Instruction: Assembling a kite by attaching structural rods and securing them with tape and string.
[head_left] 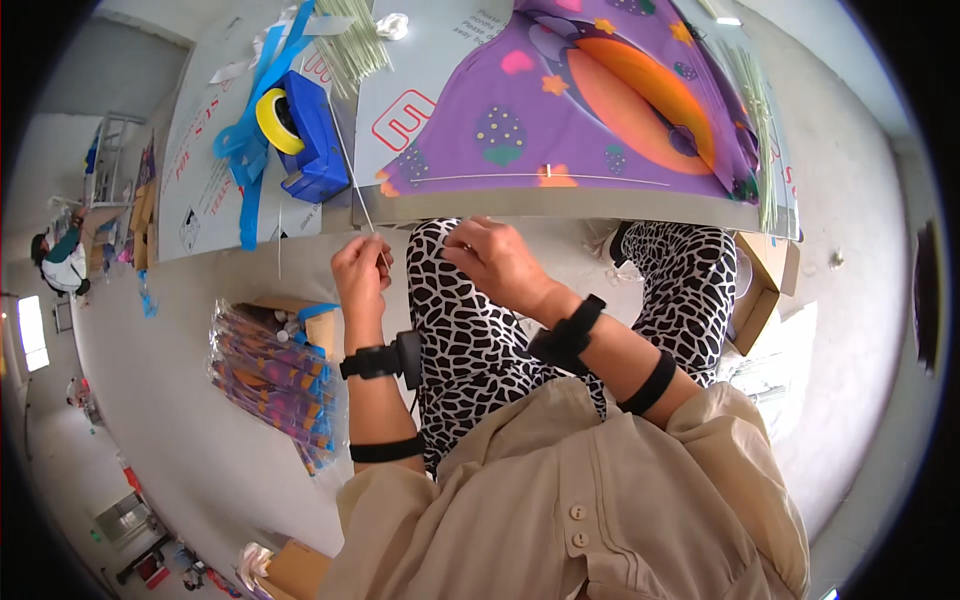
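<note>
My left hand is closed in a pinch on the lower end of a thin pale rod, which slants up past the tape dispenser. To its right, my right hand hangs over my knee with its fingers curled together; whatever they may hold is too small to tell. In front of both hands a purple printed fabric with fruit and star shapes lies on the table. Another thin rod runs along the fabric's near edge, with a small white piece across it.
A blue tape dispenser with a yellow roll stands by blue strips. Bundles of thin rods lie at the table's back and right. Plastic-wrapped printed pieces and an open carton are below. A person is far left.
</note>
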